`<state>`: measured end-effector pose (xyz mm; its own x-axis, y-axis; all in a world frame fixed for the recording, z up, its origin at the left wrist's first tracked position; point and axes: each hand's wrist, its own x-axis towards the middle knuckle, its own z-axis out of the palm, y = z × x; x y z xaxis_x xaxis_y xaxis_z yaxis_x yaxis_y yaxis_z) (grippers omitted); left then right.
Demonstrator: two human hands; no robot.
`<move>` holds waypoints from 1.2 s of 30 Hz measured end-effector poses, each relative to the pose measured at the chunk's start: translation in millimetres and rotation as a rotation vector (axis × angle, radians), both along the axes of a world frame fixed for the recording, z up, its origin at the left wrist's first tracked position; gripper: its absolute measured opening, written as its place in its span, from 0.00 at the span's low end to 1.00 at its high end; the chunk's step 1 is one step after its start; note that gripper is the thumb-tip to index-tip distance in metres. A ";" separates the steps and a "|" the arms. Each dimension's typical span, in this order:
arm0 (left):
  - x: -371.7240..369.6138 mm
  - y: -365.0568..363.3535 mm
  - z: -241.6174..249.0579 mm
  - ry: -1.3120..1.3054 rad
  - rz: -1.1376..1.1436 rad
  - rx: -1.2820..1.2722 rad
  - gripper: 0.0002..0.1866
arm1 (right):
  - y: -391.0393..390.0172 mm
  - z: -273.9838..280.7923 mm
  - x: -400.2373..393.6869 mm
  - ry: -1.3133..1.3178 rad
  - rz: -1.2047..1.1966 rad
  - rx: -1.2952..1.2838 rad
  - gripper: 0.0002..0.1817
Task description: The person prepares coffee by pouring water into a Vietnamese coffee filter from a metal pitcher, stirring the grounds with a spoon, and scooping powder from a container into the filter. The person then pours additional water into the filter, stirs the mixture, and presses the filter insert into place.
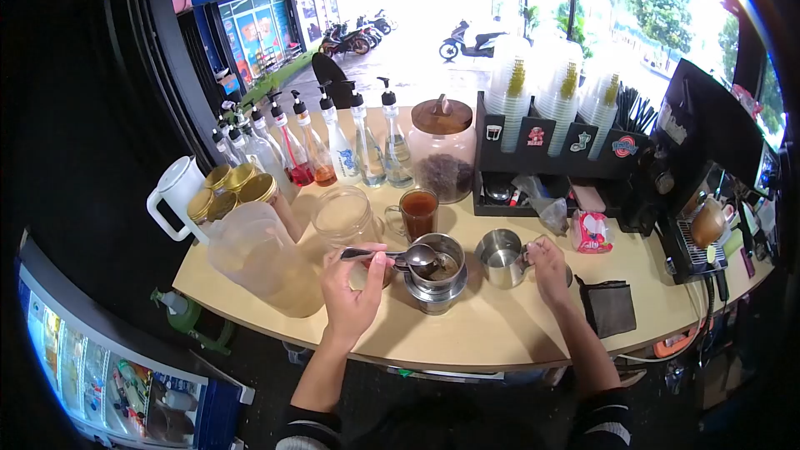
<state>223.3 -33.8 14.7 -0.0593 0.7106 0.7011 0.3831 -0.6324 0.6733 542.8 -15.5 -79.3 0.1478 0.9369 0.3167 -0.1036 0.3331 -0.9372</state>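
Note:
My left hand (354, 292) pinches the handle of a metal spoon (422, 260), whose bowl is over the open top of a metal drip coffee filter (443, 285). Inside the filter, brown contents show beside the spoon. On the right, my right hand (548, 268) has its fingers closed round the handle of a stainless steel pitcher (500, 260), which stands upright. Just behind the filter is a glass mug (418, 215) of reddish-brown drink. A clear round jar (342, 215) stands behind my left hand.
Left of my hand is a large translucent pitcher (262, 258). Pump bottles (364, 150) and a lidded jar (443, 158) line the back. A black organizer (550, 150) holds plastic cups. A dark folded cloth (610, 308) lies near the table's right front edge.

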 end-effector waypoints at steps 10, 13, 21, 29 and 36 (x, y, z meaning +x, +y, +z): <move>-2.4 3.8 -3.6 0.018 -0.030 -0.005 0.06 | 10.3 117.1 -28.7 -0.109 0.059 0.120 0.09; -3.9 3.5 1.7 0.105 -0.008 0.064 0.06 | 8.0 142.1 -40.3 -0.177 0.127 0.104 0.09; -3.1 0.5 6.4 0.108 -0.016 0.069 0.06 | 10.5 164.1 -70.4 -0.165 0.174 0.069 0.12; -4.3 1.0 8.4 0.130 0.003 0.100 0.05 | 13.6 162.6 -75.9 -0.275 0.162 0.067 0.13; -3.4 1.6 9.7 0.130 0.000 0.095 0.05 | 20.1 156.0 -62.9 -0.412 0.187 0.119 0.11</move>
